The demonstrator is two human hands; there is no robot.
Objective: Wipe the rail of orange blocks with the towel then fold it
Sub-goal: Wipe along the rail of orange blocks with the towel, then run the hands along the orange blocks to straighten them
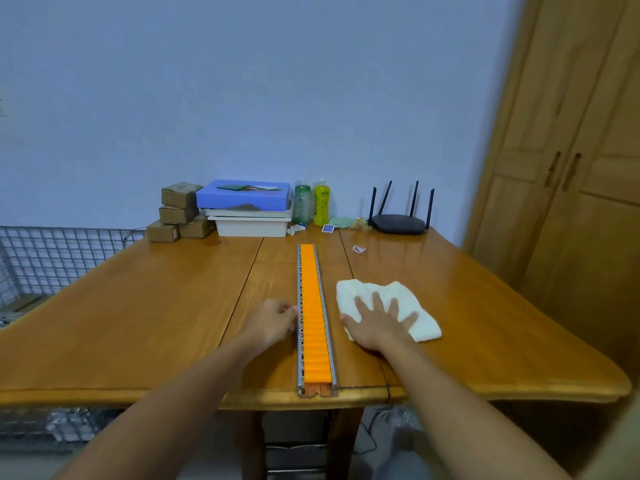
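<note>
A long metal rail of orange blocks (311, 306) lies down the middle of the wooden table (138, 323), running from the front edge toward the back. My left hand (272, 322) rests against the rail's left side, fingers curled and touching the metal edge. A white towel (360, 292) lies bunched on the table just right of the rail. My right hand (379, 322) lies flat on the towel with its fingers spread.
At the back stand several cardboard boxes (180, 213), a blue box on white trays (246, 206), two bottles (313, 202) and a black router (398, 221). A wire basket (52, 258) sits off the table's left. A wooden wardrobe (571, 202) stands at right.
</note>
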